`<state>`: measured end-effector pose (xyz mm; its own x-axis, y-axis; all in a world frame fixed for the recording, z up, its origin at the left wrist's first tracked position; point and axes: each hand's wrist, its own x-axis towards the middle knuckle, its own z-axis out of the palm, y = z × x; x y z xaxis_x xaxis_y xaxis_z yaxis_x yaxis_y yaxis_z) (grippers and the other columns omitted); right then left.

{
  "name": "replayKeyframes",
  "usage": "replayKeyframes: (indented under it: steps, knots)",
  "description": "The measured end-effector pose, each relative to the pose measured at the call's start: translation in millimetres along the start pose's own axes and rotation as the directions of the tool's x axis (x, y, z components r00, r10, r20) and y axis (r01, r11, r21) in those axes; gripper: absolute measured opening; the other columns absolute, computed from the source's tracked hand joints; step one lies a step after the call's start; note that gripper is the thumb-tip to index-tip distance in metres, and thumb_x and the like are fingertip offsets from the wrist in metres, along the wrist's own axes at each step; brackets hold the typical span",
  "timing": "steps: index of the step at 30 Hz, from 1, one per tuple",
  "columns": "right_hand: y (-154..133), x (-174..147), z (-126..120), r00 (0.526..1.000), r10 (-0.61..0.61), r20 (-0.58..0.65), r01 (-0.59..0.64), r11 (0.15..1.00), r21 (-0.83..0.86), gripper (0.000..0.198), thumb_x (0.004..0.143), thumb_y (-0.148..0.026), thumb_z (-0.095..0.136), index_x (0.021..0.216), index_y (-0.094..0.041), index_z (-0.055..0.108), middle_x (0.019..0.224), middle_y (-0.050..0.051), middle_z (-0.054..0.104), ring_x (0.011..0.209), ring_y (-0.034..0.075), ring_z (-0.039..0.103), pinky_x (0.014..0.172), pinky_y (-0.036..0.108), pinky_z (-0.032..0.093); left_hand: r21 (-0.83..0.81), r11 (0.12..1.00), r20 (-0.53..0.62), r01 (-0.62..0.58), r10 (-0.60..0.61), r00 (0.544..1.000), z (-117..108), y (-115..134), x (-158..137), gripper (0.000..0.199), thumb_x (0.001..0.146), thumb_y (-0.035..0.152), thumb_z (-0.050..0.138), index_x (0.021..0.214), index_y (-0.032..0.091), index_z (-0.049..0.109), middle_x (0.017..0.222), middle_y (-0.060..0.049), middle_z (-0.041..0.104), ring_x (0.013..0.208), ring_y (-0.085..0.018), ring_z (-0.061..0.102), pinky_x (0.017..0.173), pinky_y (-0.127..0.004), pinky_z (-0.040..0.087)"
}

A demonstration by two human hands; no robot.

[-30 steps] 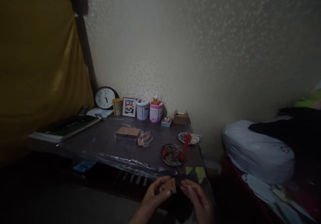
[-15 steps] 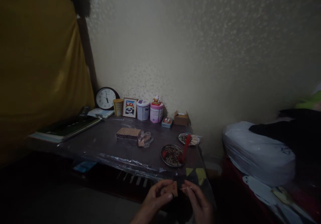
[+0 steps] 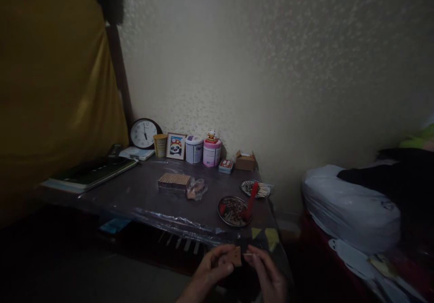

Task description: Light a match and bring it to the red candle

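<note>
Left hand: the left hand point(image 3: 213, 267) was found at the bottom edge of the view, its fingers closed on a small tan block point(image 3: 236, 256) that was held up in front of the counter point(image 3: 142, 190).
Right hand: the right hand point(image 3: 267, 273) was found just beside the block, its fingertips pinched on a thin pale stick point(image 3: 248, 254), whose tip was pointed at the block's right side.
Change noted: against the picture of a second before, the block was seen turned more edge-on and the right hand was seen drawn closer; the stick, not made out then, was now shown at the block.
Meaning: it was judged that the stick was being brought to the block; whether contact was made could not be told in the dim light.
Block position: held in the air, below and in front of the counter's near edge, apart from the counter.
Surroundings: a round dish point(image 3: 233, 210) with a red tool across it and a stack of similar blocks point(image 3: 174, 181) were recorded on the counter, untouched.
</note>
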<state>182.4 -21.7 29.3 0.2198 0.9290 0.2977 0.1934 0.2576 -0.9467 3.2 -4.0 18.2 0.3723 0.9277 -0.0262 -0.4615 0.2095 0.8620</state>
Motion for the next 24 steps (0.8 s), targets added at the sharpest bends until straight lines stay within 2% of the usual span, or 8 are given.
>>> replayKeyframes:
  steps: [6,10,15,24]
  knots:
    - [2.4,-0.9,-0.3,1.000,-0.012,0.015,0.012,1.000,-0.019,0.029,0.079,-0.046,0.059,0.092,-0.023,0.071,0.086,0.005,0.075,0.081,0.019,0.072,0.074,0.022,0.056,0.024,1.000,0.012,0.006,-0.006,1.000,-4.0,-6.1,3.9,0.058,0.055,0.042,0.079,0.105,0.018,0.065,0.106,-0.010,0.070,0.104,-0.031,0.060,0.093,-0.043,0.040]
    - [7.9,-0.1,-0.1,1.000,-0.004,-0.002,0.004,0.999,-0.039,0.029,0.079,-0.045,0.060,0.093,-0.022,0.069,0.085,0.005,0.075,0.081,0.019,0.071,0.075,0.021,0.056,-0.031,1.000,0.057,-0.006,0.008,0.998,-5.4,-9.7,6.1,0.055,0.057,0.038,0.079,0.106,0.018,0.064,0.106,-0.011,0.070,0.102,-0.030,0.061,0.092,-0.041,0.040]
    - [7.7,0.6,1.4,0.997,-0.066,-0.036,0.066,0.998,-0.010,0.022,0.076,-0.041,0.064,0.081,-0.021,0.067,0.077,0.003,0.074,0.076,0.018,0.072,0.070,0.020,0.057,-0.063,0.998,0.077,-0.008,0.012,0.997,-5.3,-9.7,6.0,0.056,0.057,0.036,0.080,0.108,0.018,0.063,0.105,-0.011,0.071,0.104,-0.030,0.061,0.093,-0.042,0.040]
    - [2.2,-0.2,6.1,0.998,-0.043,-0.051,0.042,0.999,-0.017,0.021,0.075,-0.042,0.064,0.078,-0.021,0.069,0.078,0.003,0.075,0.076,0.017,0.072,0.069,0.017,0.056,-0.112,0.994,0.023,-0.010,0.013,1.000,-3.5,-10.5,7.7,0.055,0.056,0.033,0.081,0.106,0.019,0.064,0.106,-0.010,0.071,0.103,-0.030,0.061,0.093,-0.041,0.039]
